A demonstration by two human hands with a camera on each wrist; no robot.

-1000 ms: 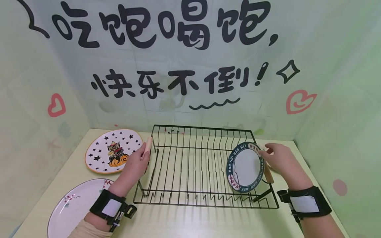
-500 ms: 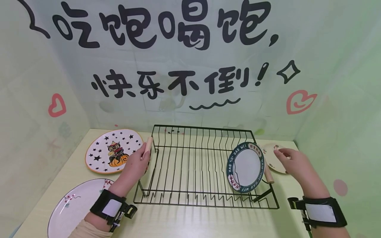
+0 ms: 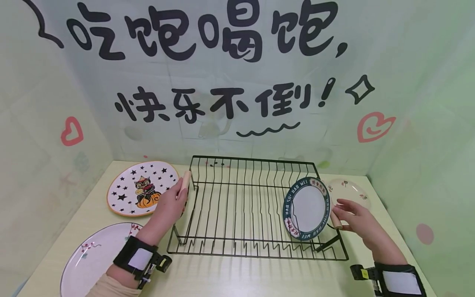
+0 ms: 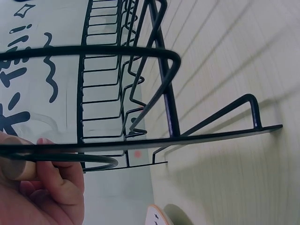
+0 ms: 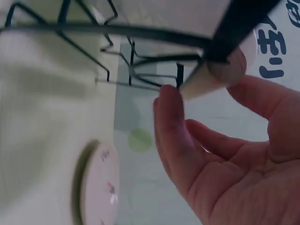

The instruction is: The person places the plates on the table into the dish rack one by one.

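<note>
Two hands at a black wire rack (image 3: 235, 239) sitting mid-counter, near the wall (image 3: 222, 144). Left hand (image 3: 172, 204) wrapped round the left handle (image 3: 186, 180), pale wood, thumb and fingers gripping it. Right hand (image 3: 356, 220) at the right handle (image 3: 336, 218), partly spread: fingers loosely bent, thumb well off them, handle in the gap; no firm grip seen, contact can't be told. Teal-rim plate (image 3: 308, 208), white centre, lettered rim, stands on edge in the rack's right end, just beside the right handle. Three more plates lie on the counter (image 3: 259, 276): star plate (image 3: 142, 187), orange edge, cartoon figure on a pumpkin, left of rack; big plate (image 3: 92, 255), white with red blossoms, front left, partly covered by the left forearm, cut off at frame bottom; cream plate (image 3: 349, 192), small floral print, right of rack toward the back, partly hidden. Black straps (image 3: 139, 260) on both wrists. Wall has large black Chinese characters.
</note>
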